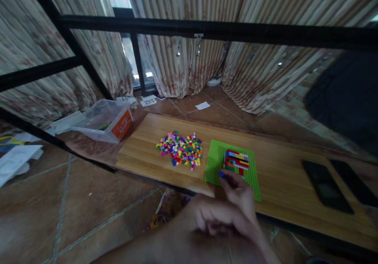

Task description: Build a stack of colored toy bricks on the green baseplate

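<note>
My right hand (240,193) pinches a small blue brick (221,174) between thumb and fingers, over the near left part of the green baseplate (213,159). Just beyond my fingertips, a block of stacked bricks (236,159) in red, blue, yellow, white and other colours stands on that baseplate. Closer to the camera, my left hand (217,218) is raised in front of my right forearm, blurred, with its fingers curled in; whether anything is inside cannot be made out. Left of the baseplate lies a spread pile of loose bricks (181,149) in many colours.
The wooden table (280,165) carries a dark phone (326,185) and another dark flat object (354,182) at right. A clear plastic bin (100,124) with an orange label stands beyond its left end. A black metal frame (165,25) crosses before the curtains.
</note>
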The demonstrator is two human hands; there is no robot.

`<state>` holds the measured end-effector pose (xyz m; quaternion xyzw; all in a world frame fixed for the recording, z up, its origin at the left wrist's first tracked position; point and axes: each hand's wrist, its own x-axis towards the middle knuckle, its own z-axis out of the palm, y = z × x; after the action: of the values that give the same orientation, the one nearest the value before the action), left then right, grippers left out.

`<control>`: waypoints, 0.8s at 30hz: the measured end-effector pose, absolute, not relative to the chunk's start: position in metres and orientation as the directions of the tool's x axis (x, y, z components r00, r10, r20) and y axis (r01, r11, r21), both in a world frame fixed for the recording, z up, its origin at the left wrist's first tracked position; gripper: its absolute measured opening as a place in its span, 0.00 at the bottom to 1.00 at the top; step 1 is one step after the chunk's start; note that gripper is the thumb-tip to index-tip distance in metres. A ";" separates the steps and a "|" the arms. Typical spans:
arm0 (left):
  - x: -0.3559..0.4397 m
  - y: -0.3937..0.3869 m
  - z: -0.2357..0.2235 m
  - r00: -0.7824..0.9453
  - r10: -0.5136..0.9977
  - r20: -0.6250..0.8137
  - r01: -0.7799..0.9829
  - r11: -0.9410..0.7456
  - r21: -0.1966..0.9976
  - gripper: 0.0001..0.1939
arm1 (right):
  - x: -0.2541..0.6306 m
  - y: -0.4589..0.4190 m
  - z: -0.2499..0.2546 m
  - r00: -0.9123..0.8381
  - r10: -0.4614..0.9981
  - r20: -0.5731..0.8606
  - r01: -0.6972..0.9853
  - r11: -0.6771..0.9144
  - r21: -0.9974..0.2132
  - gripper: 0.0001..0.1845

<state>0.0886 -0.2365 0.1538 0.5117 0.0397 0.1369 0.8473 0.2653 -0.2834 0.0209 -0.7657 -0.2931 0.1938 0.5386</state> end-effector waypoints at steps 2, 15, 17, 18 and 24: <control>0.114 -0.217 0.138 0.855 0.508 -0.105 -0.055 0.290 0.955 0.10 | 0.278 -0.291 0.021 0.787 0.617 0.004 0.184 -0.228 -0.956 0.17; 0.196 -0.170 0.036 0.684 0.730 -0.003 0.296 -0.274 0.915 0.11 | 0.321 -0.279 0.030 0.696 0.655 0.294 0.580 -0.271 -0.768 0.14; 0.202 -0.169 0.034 0.687 0.727 0.012 0.294 -0.293 0.910 0.12 | 0.323 -0.275 0.029 0.664 0.660 0.351 0.641 -0.261 -0.722 0.14; 0.203 -0.169 0.032 0.687 0.726 0.021 0.291 -0.302 0.908 0.13 | 0.324 -0.273 0.028 0.647 0.661 0.380 0.668 -0.252 -0.700 0.14; 0.207 -0.176 0.023 0.678 0.733 0.053 0.329 -0.367 0.870 0.15 | 0.325 -0.266 0.015 0.570 0.667 0.479 0.772 -0.236 -0.590 0.12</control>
<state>0.2073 -0.1755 0.0232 0.7961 0.3336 0.2232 0.4530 0.3247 -0.2660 0.0153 -0.7837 -0.4591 -0.0636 0.4135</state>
